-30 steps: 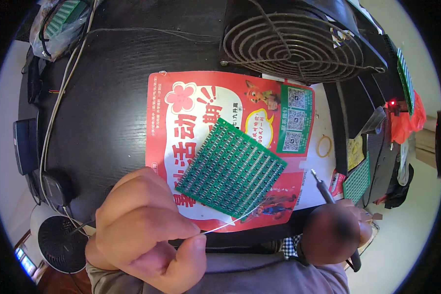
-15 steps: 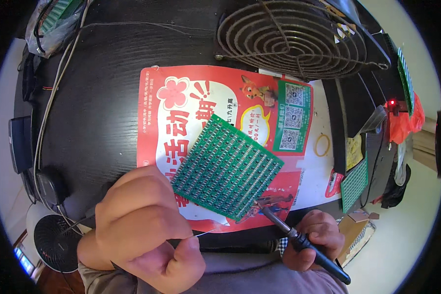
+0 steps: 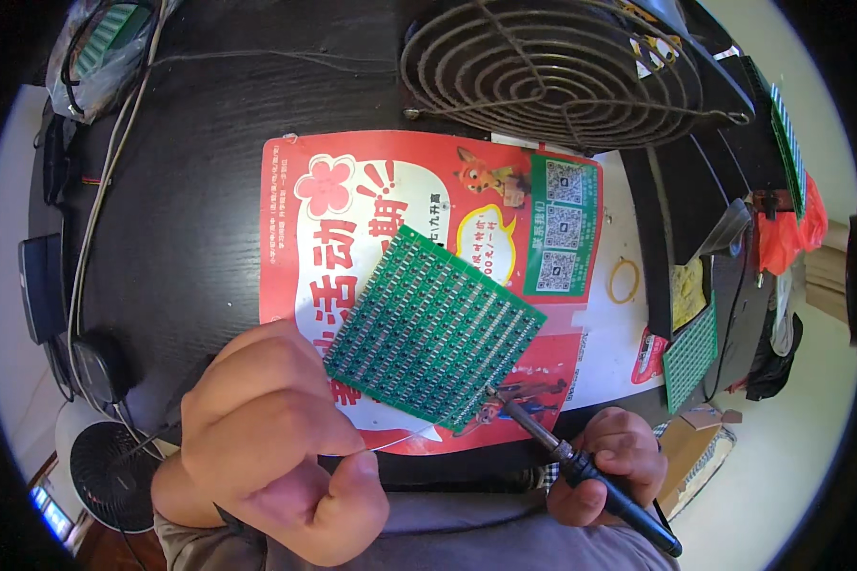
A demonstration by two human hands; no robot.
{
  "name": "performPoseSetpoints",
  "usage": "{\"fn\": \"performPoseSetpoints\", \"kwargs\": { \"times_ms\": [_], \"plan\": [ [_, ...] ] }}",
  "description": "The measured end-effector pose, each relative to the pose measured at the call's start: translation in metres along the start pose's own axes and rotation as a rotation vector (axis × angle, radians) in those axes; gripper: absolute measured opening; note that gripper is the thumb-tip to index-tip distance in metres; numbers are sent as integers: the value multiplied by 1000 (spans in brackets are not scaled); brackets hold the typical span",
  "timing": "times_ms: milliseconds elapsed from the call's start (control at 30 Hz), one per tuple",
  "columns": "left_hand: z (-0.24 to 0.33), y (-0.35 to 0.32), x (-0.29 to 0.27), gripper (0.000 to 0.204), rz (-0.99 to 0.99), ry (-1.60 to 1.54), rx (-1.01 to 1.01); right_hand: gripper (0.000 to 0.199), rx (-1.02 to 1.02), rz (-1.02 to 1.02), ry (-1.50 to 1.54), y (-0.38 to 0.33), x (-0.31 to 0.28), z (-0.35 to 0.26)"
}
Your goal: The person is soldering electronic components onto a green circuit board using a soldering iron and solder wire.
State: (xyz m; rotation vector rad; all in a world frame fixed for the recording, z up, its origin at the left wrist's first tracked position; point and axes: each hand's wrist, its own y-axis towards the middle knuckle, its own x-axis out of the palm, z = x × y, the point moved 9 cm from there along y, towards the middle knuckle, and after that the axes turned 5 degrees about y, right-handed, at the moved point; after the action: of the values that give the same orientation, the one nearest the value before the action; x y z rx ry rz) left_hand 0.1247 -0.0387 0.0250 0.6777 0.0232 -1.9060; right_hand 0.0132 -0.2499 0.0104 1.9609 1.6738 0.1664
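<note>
A green circuit board [image 3: 433, 328] with rows of small parts lies tilted on a red and white printed sheet [image 3: 286, 219]. My left hand [image 3: 276, 438] is closed at the board's lower left, thumb and forefinger pinching a thin solder wire [image 3: 400, 441]. The wire runs toward the board's lower edge. In my right hand [image 3: 614, 462] is a soldering iron [image 3: 581, 466] with a black handle. Its tip touches or hovers just over the board's lower right edge; I cannot tell which.
A round wire fan guard [image 3: 552, 90] stands at the back. To the right are another green board [image 3: 690, 357], a yellow sponge [image 3: 687, 293] and a tan ring [image 3: 624, 281]. Cables [image 3: 100, 209] run down the left side, near a small fan [image 3: 114, 471].
The solder wire has swung up from below the board toward its lower edge. The iron's tip has shifted slightly left. The whole view has moved a little.
</note>
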Motion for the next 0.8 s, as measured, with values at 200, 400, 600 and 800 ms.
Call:
{"fn": "performPoseSetpoints", "kwargs": {
  "times_ms": [200,400,600,800],
  "plan": [
    [-1,-1,1,15,-7,-12,-19,32,-4,-7,-4,2,1,0],
    [-1,0,1,15,-9,7,-20,32,-14,4,19,2,1,0],
    [-2,1,2,14,-21,20,-15,33,-17,35,6,0,-1,1],
    [-3,-1,0,13,15,-16,-24,34,-11,56,2,-1,-4,2]
  ]
}}
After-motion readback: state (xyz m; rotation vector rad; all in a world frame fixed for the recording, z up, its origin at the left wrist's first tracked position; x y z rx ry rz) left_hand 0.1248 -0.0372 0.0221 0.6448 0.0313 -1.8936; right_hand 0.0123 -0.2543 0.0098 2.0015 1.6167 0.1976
